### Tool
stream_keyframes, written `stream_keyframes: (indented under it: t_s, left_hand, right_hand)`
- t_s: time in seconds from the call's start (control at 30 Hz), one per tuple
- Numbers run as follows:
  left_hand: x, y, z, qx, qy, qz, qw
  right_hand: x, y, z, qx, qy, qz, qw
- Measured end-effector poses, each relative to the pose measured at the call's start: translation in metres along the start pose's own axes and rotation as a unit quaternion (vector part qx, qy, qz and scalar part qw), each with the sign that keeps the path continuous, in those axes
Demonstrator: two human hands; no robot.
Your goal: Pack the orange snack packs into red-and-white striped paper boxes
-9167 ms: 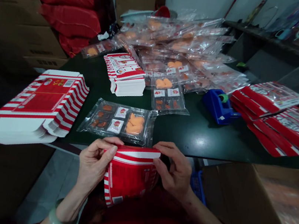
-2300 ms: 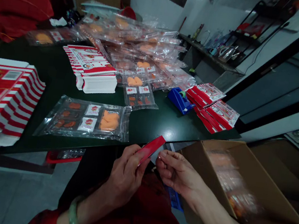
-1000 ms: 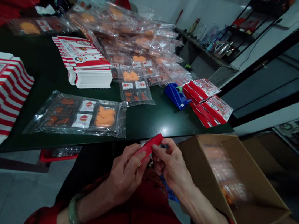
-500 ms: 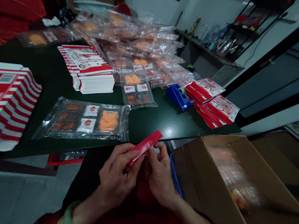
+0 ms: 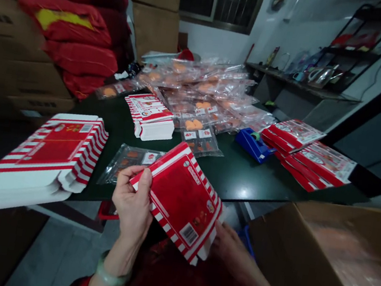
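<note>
A flat red-and-white striped carton (image 5: 182,199) is tilted in front of me, its printed face with a barcode towards me. My left hand (image 5: 135,201) pinches its upper left corner, thumb on the face. At its lower right end, by the white flaps, my right hand (image 5: 232,249) grips the edge, slightly blurred and with fingertips partly hidden. Behind the carton, on the table, lies a clear food pack (image 5: 119,163), partly covered by it. Another clear pack (image 5: 203,140) with orange pieces and white sachets lies farther back.
Stacks of flat cartons stand at the left (image 5: 51,141) and centre back (image 5: 154,130) of the dark green table (image 5: 245,184). A heap of clear packs (image 5: 202,85) fills the back. A blue tape dispenser (image 5: 252,145) sits near red printed packs (image 5: 312,154). An open cardboard box (image 5: 278,251) is at right.
The carton, seen as a narrow red strip before, has swung round to show its broad face. My hands have moved farther apart. The head view has turned up and left.
</note>
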State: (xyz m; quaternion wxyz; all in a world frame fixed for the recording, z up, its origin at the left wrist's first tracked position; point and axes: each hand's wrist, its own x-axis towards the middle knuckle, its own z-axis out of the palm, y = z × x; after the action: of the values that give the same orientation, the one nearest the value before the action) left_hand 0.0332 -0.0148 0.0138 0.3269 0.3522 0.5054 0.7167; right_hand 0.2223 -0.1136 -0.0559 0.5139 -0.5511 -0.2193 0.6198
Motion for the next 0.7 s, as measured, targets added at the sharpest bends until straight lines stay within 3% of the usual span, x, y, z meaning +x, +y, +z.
stream_keyframes:
  t_s: [0.07, 0.23, 0.37, 0.43, 0.5, 0.53, 0.63, 0.7]
  left_hand:
    - [0.004, -0.003, 0.000, 0.007, 0.031, -0.011, 0.999]
    - [0.006, -0.014, -0.016, 0.005, 0.008, -0.006, 1.000]
    - [0.013, -0.005, -0.046, 0.096, -0.029, 0.065, 0.993]
    - [0.020, 0.013, -0.065, 0.130, -0.031, 0.164, 0.977]
    - [0.029, 0.038, -0.082, 0.140, -0.118, 0.226, 0.957]
    - [0.033, 0.051, -0.088, 0.153, -0.216, 0.236, 0.935]
    - [0.034, 0.074, -0.093, 0.251, -0.487, 0.224, 0.806]
    - [0.026, 0.070, -0.088, 0.276, -0.593, 0.166, 0.738]
  right_hand:
    - [-0.001, -0.005, 0.002, 0.067, -0.046, 0.003, 0.997]
    - [0.008, -0.042, 0.012, 0.104, 0.015, -0.092, 0.990]
    - [0.019, -0.077, 0.009, -0.024, -0.051, -0.188, 0.980]
    - [0.020, -0.095, 0.008, -0.152, -0.101, -0.281, 0.942]
    - [0.019, -0.112, 0.013, -0.270, -0.167, -0.378, 0.870]
    - [0.018, -0.119, 0.018, -0.312, -0.204, -0.420, 0.827]
    - [0.011, -0.128, 0.038, -0.352, -0.324, -0.512, 0.714]
    - [0.006, -0.126, 0.053, -0.342, -0.391, -0.544, 0.659]
